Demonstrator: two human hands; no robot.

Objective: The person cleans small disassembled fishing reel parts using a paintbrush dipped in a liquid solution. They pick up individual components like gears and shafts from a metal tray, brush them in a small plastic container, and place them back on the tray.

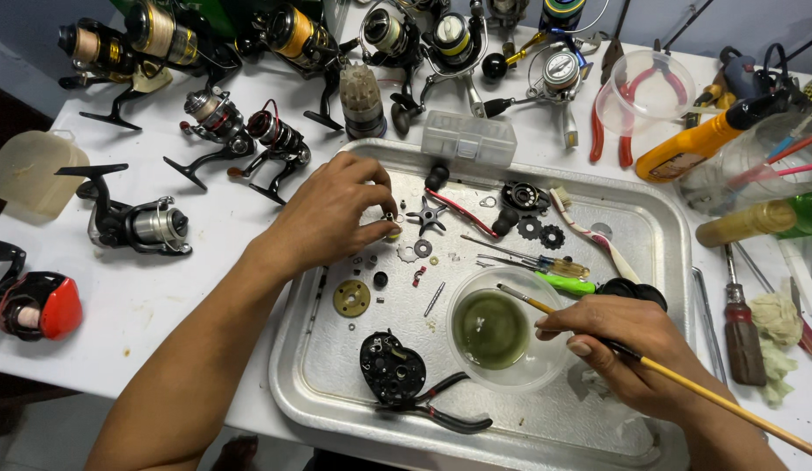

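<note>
Red-capped reel (35,305) sits far left on the white table (162,296), black spinning reel (131,222) just above it. Metal tray (659,227) holds small parts: brass gear (351,297), black reel body (393,366) w/ pliers (445,410) touching it. Your left hand (332,214) has fingertips pinched together on a tiny part (393,228) over the tray. Plastic cup (502,331) of greenish liquid is centre-right. Your right hand (633,344) is clamped on a thin brush (685,379), tip at the cup's rim.

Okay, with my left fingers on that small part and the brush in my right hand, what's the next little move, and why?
Probably dip the brush into the bowl: its tip sits above the greenish liquid while your right hand steadies it, and your left hand pinches a small part over the tray.
</note>
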